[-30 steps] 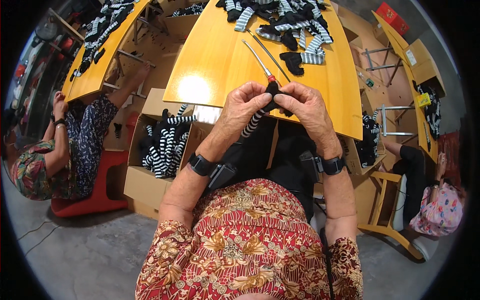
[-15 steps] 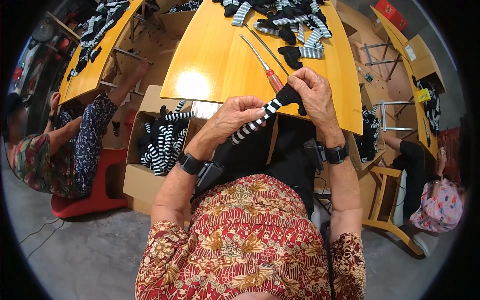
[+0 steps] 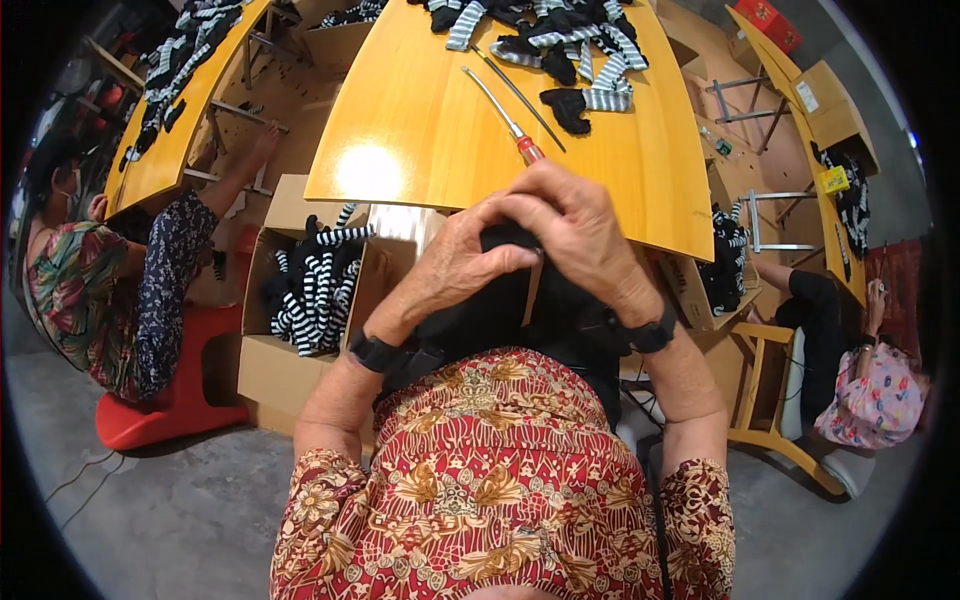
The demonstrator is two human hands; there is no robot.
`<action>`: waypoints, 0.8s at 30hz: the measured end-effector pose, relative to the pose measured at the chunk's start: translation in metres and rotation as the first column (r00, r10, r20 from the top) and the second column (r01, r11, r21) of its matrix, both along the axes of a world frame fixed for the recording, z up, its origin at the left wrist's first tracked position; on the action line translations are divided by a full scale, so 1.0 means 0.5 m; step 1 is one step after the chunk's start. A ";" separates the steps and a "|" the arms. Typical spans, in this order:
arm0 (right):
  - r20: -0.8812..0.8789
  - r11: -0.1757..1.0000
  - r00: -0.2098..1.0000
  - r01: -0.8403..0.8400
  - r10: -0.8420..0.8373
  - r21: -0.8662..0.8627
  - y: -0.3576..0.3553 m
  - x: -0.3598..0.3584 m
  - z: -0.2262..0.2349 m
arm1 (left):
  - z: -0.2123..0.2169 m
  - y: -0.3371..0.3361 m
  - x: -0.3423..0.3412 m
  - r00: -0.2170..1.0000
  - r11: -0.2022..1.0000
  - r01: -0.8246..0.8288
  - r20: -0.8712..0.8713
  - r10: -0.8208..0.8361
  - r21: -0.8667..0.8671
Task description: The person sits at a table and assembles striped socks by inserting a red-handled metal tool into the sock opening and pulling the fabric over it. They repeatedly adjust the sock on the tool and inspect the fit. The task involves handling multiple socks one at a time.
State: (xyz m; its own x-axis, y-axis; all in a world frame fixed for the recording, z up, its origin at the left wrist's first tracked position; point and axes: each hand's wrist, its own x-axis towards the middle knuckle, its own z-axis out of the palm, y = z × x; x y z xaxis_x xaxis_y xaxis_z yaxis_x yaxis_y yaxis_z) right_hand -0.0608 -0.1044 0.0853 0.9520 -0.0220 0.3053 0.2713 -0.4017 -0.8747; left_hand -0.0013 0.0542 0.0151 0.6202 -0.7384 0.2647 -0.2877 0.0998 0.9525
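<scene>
My left hand (image 3: 465,262) and my right hand (image 3: 578,228) meet over my lap at the table's near edge, fingers curled and touching. Between them shows a small patch of black knit, part of a black-and-white striped sock (image 3: 506,238); its striped length is hidden behind the hands. Just beyond my right hand, a red-handled tool (image 3: 529,149) with a curved metal shaft lies on the yellow table (image 3: 420,130). Beside it rests a thin dark rod (image 3: 520,97). A black sock with a grey-striped cuff (image 3: 606,100) lies further right.
Several striped socks (image 3: 560,35) are heaped at the table's far end. An open carton (image 3: 285,365) of striped socks stands left of my legs, another carton (image 3: 690,290) to the right. People sit at tables on both sides, one on a red chair (image 3: 190,385), near a wooden chair (image 3: 765,390).
My hands have come together, the right moving left and down over the sock, whose striped part no longer shows. The view has shifted slightly. The person at left has raised their head.
</scene>
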 end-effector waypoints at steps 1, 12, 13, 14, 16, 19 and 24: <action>0.005 1.000 1.000 0.023 -0.023 -0.020 0.007 0.001 0.007 | 0.008 -0.010 -0.013 0.998 0.996 -0.035 -0.056 0.031 -0.077; 0.181 0.914 0.979 0.157 -0.094 -0.375 -0.109 0.067 -0.093 | 0.017 0.166 0.004 0.789 0.976 0.059 -0.609 0.084 0.211; 0.025 0.914 0.977 0.206 -0.210 -0.350 -0.117 0.075 -0.072 | 0.012 0.194 0.013 0.786 0.978 -0.071 -0.592 0.176 0.195; 0.197 0.844 0.952 0.298 -0.232 -0.445 -0.139 0.097 -0.078 | 0.005 0.225 0.023 0.772 0.964 -0.200 -0.577 0.266 0.177; 0.522 0.644 0.828 0.515 -0.203 -0.566 -0.194 0.138 -0.101 | -0.031 0.288 0.048 0.737 0.915 -0.386 -0.555 0.385 0.122; 0.322 0.532 0.891 0.450 -0.320 -0.717 -0.223 0.159 -0.143 | -0.098 0.398 0.062 0.650 0.839 -0.507 -0.551 0.523 0.198; 0.141 0.668 0.947 0.304 -0.287 -0.680 -0.244 0.168 -0.154 | -0.240 0.493 0.061 0.693 0.639 -0.591 -0.095 0.714 0.492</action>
